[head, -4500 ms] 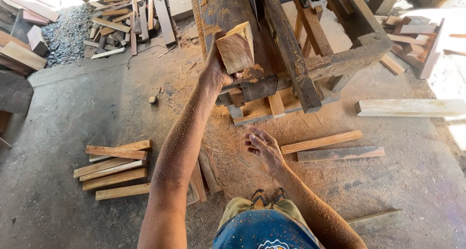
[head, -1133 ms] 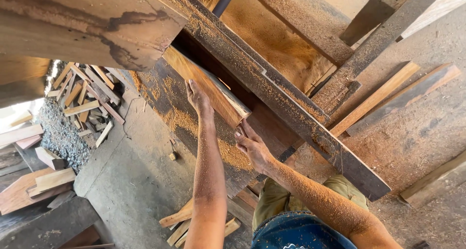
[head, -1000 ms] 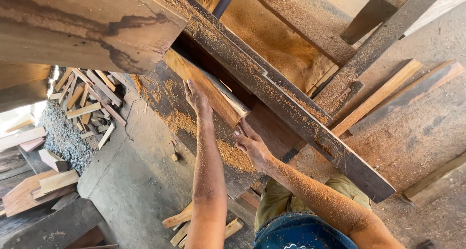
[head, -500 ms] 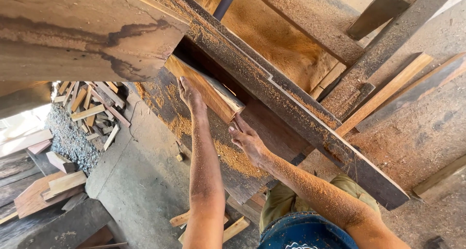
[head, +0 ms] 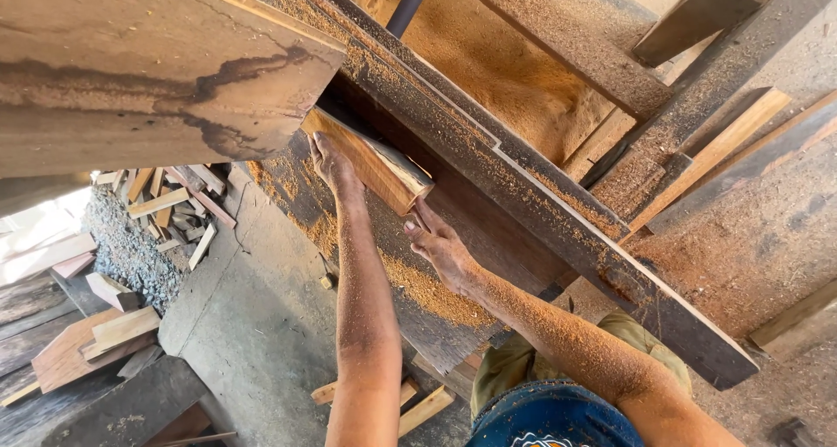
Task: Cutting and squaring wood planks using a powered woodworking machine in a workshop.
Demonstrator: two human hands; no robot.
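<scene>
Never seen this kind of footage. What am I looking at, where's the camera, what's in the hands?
There is no machine arm here: a person works with two bare hands, and the one camera sits on their head, looking down along both forearms. The left hand lies along the far side of a block of wood, and the right hand touches its near end. The block lies on a heavy timber bench dusted with sawdust. A big dark-stained plank fills the upper left. Below on the concrete floor lie scattered wood offcuts. Both arms are coated in sawdust. The grip of either hand is loose; the fingers rest against the block rather than closing round it.
</scene>
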